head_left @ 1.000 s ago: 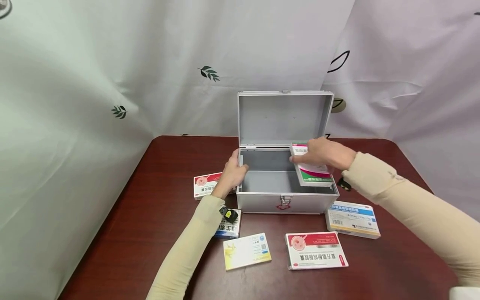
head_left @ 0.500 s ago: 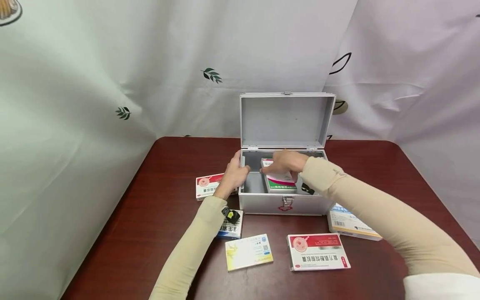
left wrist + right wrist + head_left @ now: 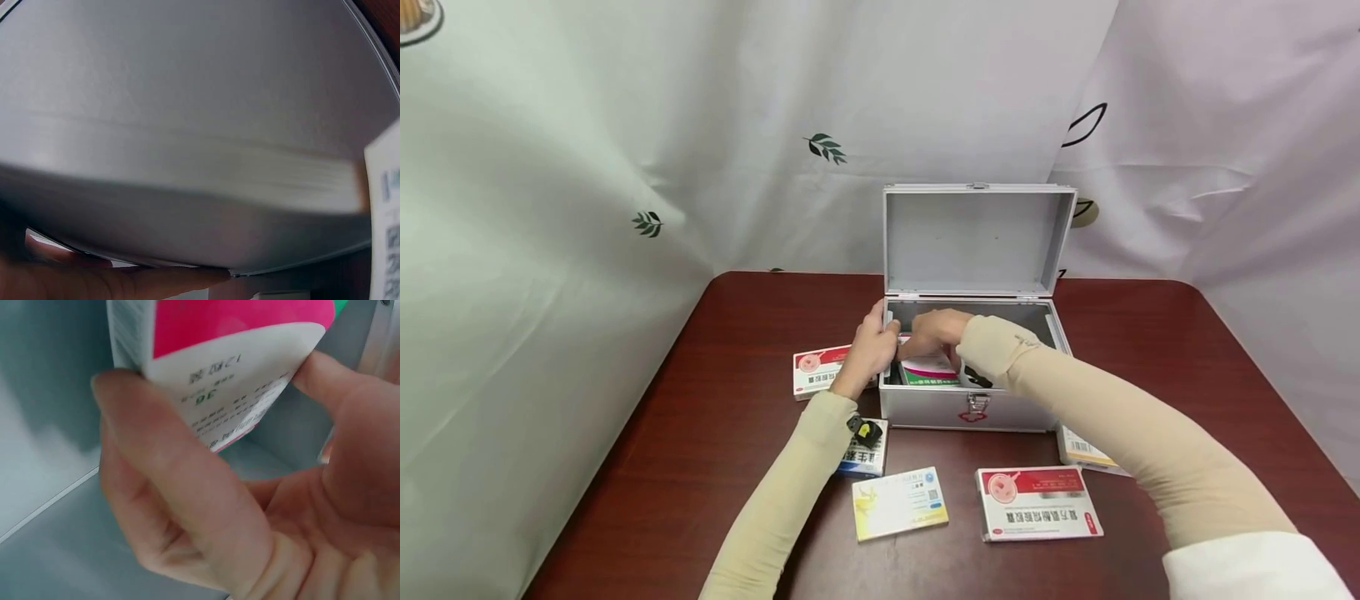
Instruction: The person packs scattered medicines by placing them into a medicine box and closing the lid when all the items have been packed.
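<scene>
An aluminium case (image 3: 925, 410) stands on the table with its lid (image 3: 977, 242) raised. My left hand (image 3: 867, 350) grips the case's left wall, thumb over the rim; the left wrist view has the case's grey metal surface (image 3: 187, 75) with fingers (image 3: 137, 282) along the bottom. Inside the case, at its left end, my right hand (image 3: 936, 329) holds a white, pink and green medicine box (image 3: 929, 375). Close up in the right wrist view, thumb and fingers pinch this medicine box (image 3: 231, 381) by opposite edges, and it is tilted. The hand covers part of its print.
A red-and-white medicine box (image 3: 820, 372) lies left of the case, partly behind the left arm. In front are a blue-and-white box (image 3: 867, 454), a yellow-and-white box (image 3: 898, 504) and another red-and-white box (image 3: 1037, 504). The right sleeve partly hides a white box (image 3: 1086, 450).
My right hand has carried the pink-and-green medicine box from the case's right end leftward and down inside to the left end. The left hand stays on the left wall.
</scene>
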`<state>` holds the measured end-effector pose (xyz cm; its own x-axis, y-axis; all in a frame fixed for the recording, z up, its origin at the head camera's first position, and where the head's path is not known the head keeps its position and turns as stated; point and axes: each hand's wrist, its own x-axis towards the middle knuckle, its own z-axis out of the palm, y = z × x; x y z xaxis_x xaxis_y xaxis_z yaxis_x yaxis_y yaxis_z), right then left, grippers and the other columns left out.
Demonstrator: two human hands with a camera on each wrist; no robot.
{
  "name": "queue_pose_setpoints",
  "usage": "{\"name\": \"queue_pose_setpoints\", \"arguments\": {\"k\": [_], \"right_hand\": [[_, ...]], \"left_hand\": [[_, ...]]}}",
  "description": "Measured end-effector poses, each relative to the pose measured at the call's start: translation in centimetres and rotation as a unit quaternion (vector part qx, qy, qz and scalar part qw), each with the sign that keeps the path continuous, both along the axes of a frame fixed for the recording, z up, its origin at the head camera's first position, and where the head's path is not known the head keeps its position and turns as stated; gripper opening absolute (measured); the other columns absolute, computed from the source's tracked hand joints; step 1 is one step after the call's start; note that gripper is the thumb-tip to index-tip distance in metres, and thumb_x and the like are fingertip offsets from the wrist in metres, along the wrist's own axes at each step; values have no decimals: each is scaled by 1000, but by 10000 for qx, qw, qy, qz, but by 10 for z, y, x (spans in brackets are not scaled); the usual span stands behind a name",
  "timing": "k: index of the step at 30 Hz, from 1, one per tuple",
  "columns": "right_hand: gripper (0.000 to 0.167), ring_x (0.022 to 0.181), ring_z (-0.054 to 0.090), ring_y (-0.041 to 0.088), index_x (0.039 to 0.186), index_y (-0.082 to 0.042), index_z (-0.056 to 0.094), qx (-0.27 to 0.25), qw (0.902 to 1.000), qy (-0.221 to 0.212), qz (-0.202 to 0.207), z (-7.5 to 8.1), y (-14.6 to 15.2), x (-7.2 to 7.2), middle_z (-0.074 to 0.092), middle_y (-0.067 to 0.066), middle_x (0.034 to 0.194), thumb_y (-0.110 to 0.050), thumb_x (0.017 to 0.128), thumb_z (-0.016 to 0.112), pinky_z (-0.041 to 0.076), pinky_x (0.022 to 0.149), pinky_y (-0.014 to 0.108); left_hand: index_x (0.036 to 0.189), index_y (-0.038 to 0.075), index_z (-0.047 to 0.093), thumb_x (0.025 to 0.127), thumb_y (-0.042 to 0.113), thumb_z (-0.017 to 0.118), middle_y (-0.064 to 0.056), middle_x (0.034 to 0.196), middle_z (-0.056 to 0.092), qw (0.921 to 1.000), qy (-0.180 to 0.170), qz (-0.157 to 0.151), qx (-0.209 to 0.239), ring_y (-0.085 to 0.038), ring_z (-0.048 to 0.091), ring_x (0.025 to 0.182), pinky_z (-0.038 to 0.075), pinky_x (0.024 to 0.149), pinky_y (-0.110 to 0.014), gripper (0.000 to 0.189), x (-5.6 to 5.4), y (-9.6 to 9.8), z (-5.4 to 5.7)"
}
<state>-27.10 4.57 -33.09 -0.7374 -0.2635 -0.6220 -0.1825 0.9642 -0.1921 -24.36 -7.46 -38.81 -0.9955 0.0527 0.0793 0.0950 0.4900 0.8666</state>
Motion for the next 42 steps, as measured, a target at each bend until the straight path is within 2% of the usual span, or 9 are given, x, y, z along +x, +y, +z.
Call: {"name": "queue_pose_setpoints", "arguments": {"k": [4,11,15,20,27,32,36,38,42], "right_hand": [[51,65,64,33,110,4,54,-73,9988,-456,159,-2,-7,-3,54,20,114,-41,86,53,54,53,39],[64,76,65,37,133,1,37,-171,9932,-1137,155,-3,-5,-9,40,20,134,-42,88,50,54,61,41],[67,79,61,37,141,-3,27,-768,9771,-1980,-140,-4,4,-16,32,20,139,-39,90,54,54,66,44],[67,77,59,32,138,-1,30,-1208,9590,-2551,-265,-3,11,-22,44,21,123,-35,88,58,54,68,41],[74,80,63,31,138,2,28,-1319,9613,-2383,-411,-7,5,-19,49,22,121,-18,81,70,54,70,39],[62,73,63,28,129,1,37,-1258,9654,-2258,-343,-13,2,-16,53,18,113,-13,79,72,54,70,38],[89,73,65,30,144,-2,13,-1014,9763,-1908,-131,-18,-1,-12,34,21,138,-16,79,72,54,69,36],[96,75,66,30,145,-1,5,-748,9827,-1695,48,-21,-3,-9,31,22,140,-18,79,72,54,69,34],[92,80,67,30,144,-2,11,-217,9910,-1278,342,-25,-9,-4,54,19,117,-23,79,72,53,69,33]], "left_hand": [[139,6,34,92,15,41,-17,122,56,9999,117,48,-85,-25,51,114,38,98,-39,48,-1,1,2],[138,8,37,92,14,41,-15,120,58,9998,105,110,-128,-24,51,113,39,97,-39,46,-1,1,4],[138,9,36,91,14,42,-15,118,59,9997,137,146,-121,-24,53,111,40,96,-38,47,-2,2,3],[138,8,36,91,14,43,-16,117,59,9997,132,166,-104,-23,54,109,41,95,-38,49,-4,2,3],[140,8,33,91,14,44,-16,119,58,9998,15,201,-67,-24,52,111,40,95,-38,50,-5,3,4],[140,9,34,91,14,44,-17,120,57,9998,37,179,-59,-24,52,112,41,95,-39,50,-3,4,3],[140,9,34,91,14,44,-17,118,58,9998,76,198,-27,-24,53,109,41,94,-38,50,-2,4,1],[140,9,34,91,13,44,-17,115,59,9998,68,193,12,-23,54,105,42,92,-38,50,0,3,0],[139,8,35,92,11,43,-15,107,61,9997,93,185,103,-23,55,94,44,87,-37,48,2,2,-1]]}}
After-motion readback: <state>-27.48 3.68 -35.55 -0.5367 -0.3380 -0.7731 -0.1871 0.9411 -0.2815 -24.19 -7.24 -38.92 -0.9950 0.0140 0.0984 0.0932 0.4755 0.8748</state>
